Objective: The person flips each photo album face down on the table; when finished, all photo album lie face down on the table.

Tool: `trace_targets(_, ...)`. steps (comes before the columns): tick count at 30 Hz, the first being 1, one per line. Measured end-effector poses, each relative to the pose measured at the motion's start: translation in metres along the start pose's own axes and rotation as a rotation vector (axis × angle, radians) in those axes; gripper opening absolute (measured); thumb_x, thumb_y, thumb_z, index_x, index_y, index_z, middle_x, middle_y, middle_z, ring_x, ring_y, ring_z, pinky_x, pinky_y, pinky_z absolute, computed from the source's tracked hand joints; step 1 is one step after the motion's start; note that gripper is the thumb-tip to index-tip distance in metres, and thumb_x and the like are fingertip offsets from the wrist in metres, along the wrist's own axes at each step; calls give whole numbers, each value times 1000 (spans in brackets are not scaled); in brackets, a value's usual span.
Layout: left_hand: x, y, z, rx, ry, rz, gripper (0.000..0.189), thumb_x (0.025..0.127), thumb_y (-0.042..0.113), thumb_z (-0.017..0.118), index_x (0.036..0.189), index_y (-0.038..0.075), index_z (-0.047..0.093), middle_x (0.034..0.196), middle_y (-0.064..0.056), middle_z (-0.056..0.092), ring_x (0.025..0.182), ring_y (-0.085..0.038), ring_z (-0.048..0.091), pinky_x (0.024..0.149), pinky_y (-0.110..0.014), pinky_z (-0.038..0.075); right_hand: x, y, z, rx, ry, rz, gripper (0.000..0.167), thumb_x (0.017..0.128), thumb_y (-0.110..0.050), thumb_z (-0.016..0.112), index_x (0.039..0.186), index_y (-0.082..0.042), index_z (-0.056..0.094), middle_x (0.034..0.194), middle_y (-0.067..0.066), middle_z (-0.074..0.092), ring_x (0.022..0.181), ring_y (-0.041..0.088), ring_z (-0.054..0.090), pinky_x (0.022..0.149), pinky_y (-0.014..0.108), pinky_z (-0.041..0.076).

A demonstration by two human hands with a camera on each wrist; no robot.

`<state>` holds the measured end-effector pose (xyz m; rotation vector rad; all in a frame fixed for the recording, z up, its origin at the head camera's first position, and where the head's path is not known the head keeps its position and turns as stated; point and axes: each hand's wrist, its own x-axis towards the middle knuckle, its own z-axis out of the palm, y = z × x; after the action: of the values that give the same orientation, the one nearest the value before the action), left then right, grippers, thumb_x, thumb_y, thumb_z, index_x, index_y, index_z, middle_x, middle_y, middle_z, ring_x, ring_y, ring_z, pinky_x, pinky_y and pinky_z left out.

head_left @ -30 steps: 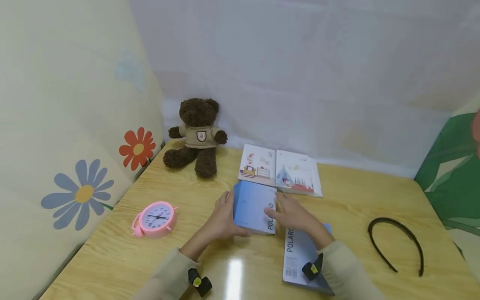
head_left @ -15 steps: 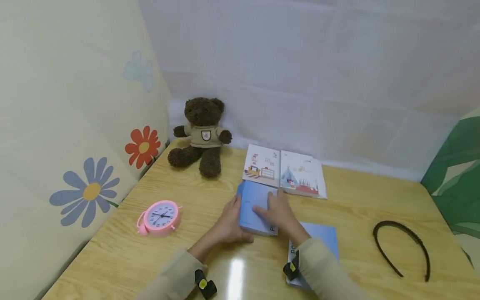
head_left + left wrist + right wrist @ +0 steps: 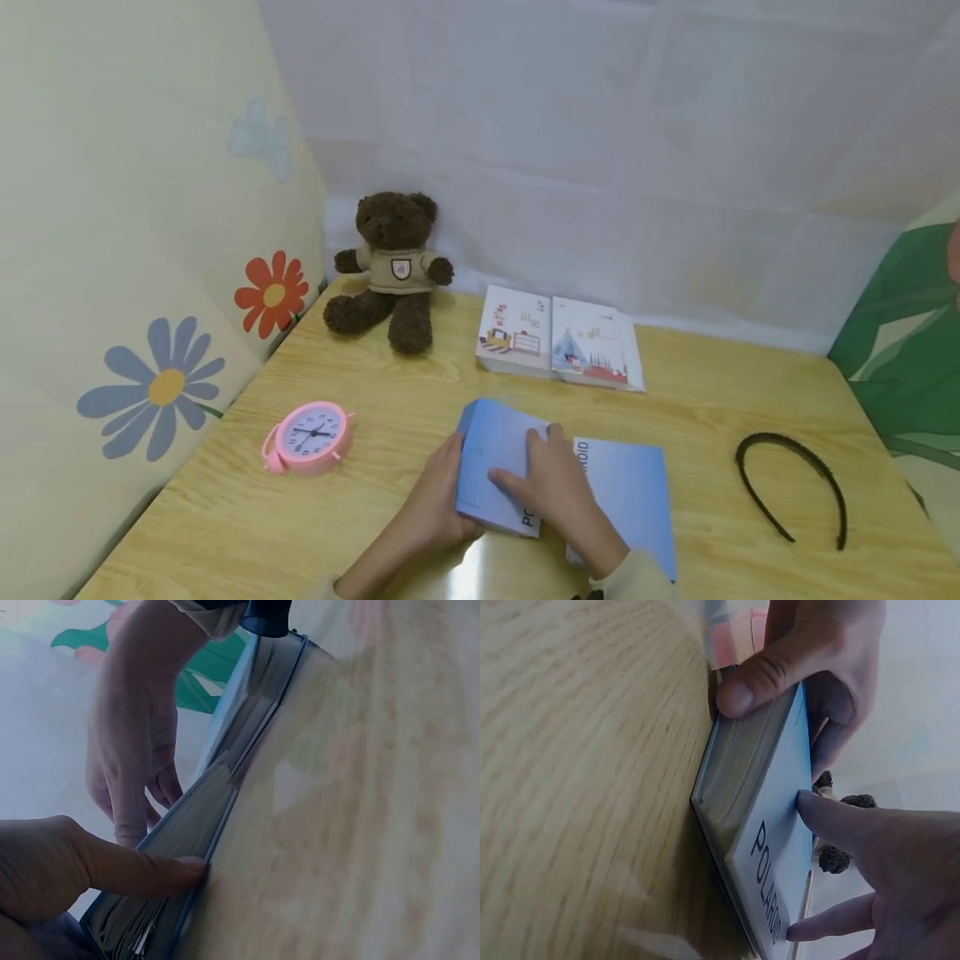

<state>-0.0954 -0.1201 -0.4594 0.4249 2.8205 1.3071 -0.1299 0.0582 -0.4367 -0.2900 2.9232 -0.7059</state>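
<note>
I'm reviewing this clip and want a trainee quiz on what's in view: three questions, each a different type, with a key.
1. True or false: the brown teddy bear sits farther back than the pink alarm clock.
2. Which is farthest right in the head view? A) pink alarm clock B) brown teddy bear C) black headband
3. Fill in: the left hand grips the blue POLAROID book, and the ____ touches its cover.

Key: 1. True. 2. C. 3. right hand.

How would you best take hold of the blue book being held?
Probably by the left end of the blue book, coming from the person's left: its thick pages leave a deep side to clasp, while the right grip lies across the right part.
</note>
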Motion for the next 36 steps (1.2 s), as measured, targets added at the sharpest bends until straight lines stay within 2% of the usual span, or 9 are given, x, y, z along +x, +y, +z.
trace_targets(2,-4,1,-1,-2,-9,-30,119,50,-1,88,148,-17,23,150,-36,31,137,-53,28,113,-61,25,-2,0,-1,5,0,2,80,78,-54,78,123,9,59,123,30,52,98,36,58,86,51,54)
trace_targets(4,-7,1,-2,-4,-18,-57,117,51,-1,89,147,-19,23,150,-38,27,138,-55,25,112,-63,26,-2,2,-2,24,-7,12,87,78,-55,78,131,11,55,131,34,48,108,41,57,92,54,51)
trace_targets(8,-8,-1,-2,5,-18,-71,118,50,2,92,146,-19,25,150,-38,29,136,-55,28,110,-62,28,4,6,-5,71,-21,20,95,80,-54,77,140,12,45,139,38,42,121,48,51,100,58,44)
trace_targets(13,-7,-2,-5,-26,-5,-43,119,48,1,94,147,-14,30,145,-32,41,131,-51,38,109,-62,32,10,10,-4,120,-29,-13,89,83,-53,75,141,8,47,132,31,51,113,40,56,96,54,48)
trace_targets(18,-7,12,-24,2,-13,-46,117,54,2,92,151,-9,28,149,-28,38,130,-48,43,108,-61,34,12,8,-2,267,-73,-43,87,88,-53,68,150,-1,38,145,28,44,127,42,49,103,57,43)
trace_targets(23,-8,31,-42,120,-17,25,102,60,-2,90,146,-12,37,151,-29,34,132,-50,40,106,-61,35,15,9,-2,411,-101,-133,87,92,-56,61,159,-16,23,155,22,35,136,43,40,107,61,36)
trace_targets(28,-8,45,-44,198,-27,104,92,61,-13,82,143,-12,42,152,-30,33,133,-51,38,105,-62,37,16,11,-7,533,-140,-176,78,95,-58,55,158,-44,11,158,16,31,131,44,46,100,63,42)
trace_targets(31,-9,52,-42,217,-55,123,92,63,-13,81,145,-10,40,153,-31,30,134,-51,36,105,-62,36,14,12,-13,585,-159,-170,73,97,-57,52,156,-49,10,160,15,27,129,44,47,98,64,43)
trace_targets(36,-7,57,-41,211,-90,141,94,65,-9,83,148,-8,37,156,-29,25,137,-50,32,105,-61,36,14,11,-21,640,-160,-142,72,98,-55,53,157,-47,12,160,17,26,128,45,48,95,63,46)
